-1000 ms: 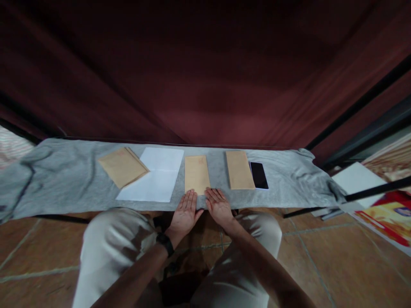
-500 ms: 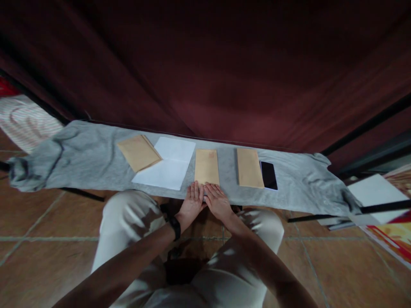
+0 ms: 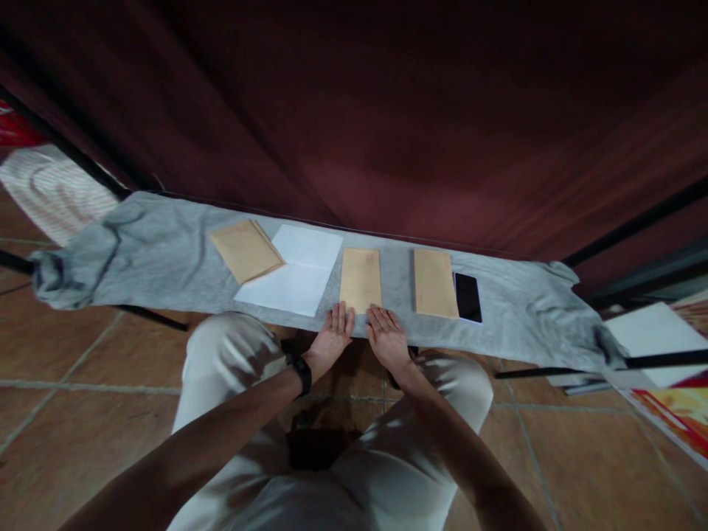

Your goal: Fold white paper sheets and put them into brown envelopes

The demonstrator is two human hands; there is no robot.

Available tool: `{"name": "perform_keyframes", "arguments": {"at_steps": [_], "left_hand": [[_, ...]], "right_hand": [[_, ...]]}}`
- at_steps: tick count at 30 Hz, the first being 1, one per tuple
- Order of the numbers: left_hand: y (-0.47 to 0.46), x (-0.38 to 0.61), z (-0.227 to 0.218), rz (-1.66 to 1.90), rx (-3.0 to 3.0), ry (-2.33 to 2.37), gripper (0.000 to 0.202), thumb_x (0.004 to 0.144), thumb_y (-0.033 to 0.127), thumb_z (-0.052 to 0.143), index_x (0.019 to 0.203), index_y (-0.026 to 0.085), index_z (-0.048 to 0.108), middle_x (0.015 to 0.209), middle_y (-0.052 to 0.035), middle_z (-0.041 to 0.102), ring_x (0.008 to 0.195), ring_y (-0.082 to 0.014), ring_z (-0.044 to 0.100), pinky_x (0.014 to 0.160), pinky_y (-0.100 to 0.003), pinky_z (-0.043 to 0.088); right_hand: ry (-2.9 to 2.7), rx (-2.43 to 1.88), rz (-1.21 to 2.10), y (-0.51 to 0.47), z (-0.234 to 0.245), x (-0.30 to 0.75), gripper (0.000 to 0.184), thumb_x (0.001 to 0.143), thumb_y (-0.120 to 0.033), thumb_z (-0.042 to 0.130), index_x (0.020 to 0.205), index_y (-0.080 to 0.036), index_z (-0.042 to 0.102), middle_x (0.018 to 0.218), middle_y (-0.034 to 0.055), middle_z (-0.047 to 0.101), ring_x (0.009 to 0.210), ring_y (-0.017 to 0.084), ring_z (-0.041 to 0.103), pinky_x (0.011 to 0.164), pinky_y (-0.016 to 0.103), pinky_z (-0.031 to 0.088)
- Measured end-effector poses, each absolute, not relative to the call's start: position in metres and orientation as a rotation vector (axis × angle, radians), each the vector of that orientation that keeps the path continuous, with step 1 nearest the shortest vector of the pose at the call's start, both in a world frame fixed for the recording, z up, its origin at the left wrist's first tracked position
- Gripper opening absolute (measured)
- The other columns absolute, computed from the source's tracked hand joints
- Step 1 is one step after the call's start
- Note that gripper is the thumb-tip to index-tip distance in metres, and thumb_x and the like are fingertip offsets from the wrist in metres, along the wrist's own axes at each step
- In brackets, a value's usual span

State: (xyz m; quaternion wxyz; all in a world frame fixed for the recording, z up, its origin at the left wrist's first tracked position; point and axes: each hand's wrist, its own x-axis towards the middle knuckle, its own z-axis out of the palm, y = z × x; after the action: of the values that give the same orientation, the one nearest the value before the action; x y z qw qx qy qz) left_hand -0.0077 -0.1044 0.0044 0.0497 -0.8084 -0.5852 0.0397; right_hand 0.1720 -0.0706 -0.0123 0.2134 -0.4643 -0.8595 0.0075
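A brown paper envelope (image 3: 361, 280) lies flat on the grey cloth straight in front of me. My left hand (image 3: 334, 330) rests at its lower left corner, fingers stretched out and palm down. At the lower right corner lies my right hand (image 3: 386, 335), its fingers also extended and slightly spread. A gap separates the two hands, and neither grips anything. Left of the envelope are white sheets of paper (image 3: 302, 273) with a fold line across them. More brown envelopes (image 3: 246, 249) partly cover those sheets. To the right sits another stack of brown envelopes (image 3: 434, 284).
A dark-screened phone (image 3: 468, 298) lies against the right-hand stack. Grey cloth (image 3: 160, 258) covers the narrow bench, close above my knees. A dark red curtain (image 3: 387, 162) hangs behind it. White boards or papers (image 3: 656, 335) are low at the far right.
My hands have moved apart, from side by side at the envelope's near edge to its two lower corners. The view has shifted slightly; the papers and phone keep their places.
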Motion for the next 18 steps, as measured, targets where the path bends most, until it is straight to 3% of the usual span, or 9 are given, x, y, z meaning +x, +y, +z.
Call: {"name": "perform_keyframes", "arguments": {"at_steps": [7,11,15,18], "left_hand": [[-0.105,-0.011,-0.001,-0.044,-2.479,-1.847,0.069,0.094,0.022,0.052,0.154,-0.001,0.028,0.159,-0.0363,0.021,0.152,-0.0385,0.021,0.121,-0.058,0.027],[-0.105,-0.014,-0.005,-0.121,-2.484,-1.848,0.072,0.093,0.027,0.054,0.155,0.003,0.027,0.160,-0.0340,0.022,0.152,-0.0382,0.022,0.120,-0.060,0.027],[-0.107,-0.019,-0.004,-0.239,-2.495,-1.832,0.068,0.093,0.034,0.056,0.149,0.000,0.039,0.158,-0.0325,0.032,0.150,-0.0389,0.029,0.120,-0.055,0.031],[-0.106,-0.020,0.000,-0.454,-2.481,-1.941,0.060,0.095,0.040,0.052,0.143,0.005,0.049,0.154,-0.0275,0.043,0.145,-0.0380,0.040,0.115,-0.054,0.039]], "right_hand": [[-2.347,-1.334,0.056,-0.070,-0.011,0.177,0.045,0.105,-0.027,0.042,0.145,-0.011,0.053,0.150,0.0140,0.053,0.141,0.026,0.048,0.123,0.049,0.029],[-2.451,-1.174,0.104,-0.071,-0.012,0.169,0.049,0.103,-0.027,0.045,0.150,-0.015,0.047,0.156,0.0104,0.047,0.146,0.023,0.042,0.125,0.045,0.029],[-2.430,-1.188,0.110,-0.072,-0.014,0.162,0.046,0.103,-0.027,0.046,0.147,-0.014,0.051,0.153,0.0100,0.051,0.143,0.022,0.046,0.123,0.042,0.033],[-2.370,-1.233,0.100,-0.070,-0.014,0.160,0.043,0.103,-0.026,0.046,0.144,-0.013,0.055,0.149,0.0108,0.056,0.138,0.022,0.051,0.121,0.040,0.036]]}}
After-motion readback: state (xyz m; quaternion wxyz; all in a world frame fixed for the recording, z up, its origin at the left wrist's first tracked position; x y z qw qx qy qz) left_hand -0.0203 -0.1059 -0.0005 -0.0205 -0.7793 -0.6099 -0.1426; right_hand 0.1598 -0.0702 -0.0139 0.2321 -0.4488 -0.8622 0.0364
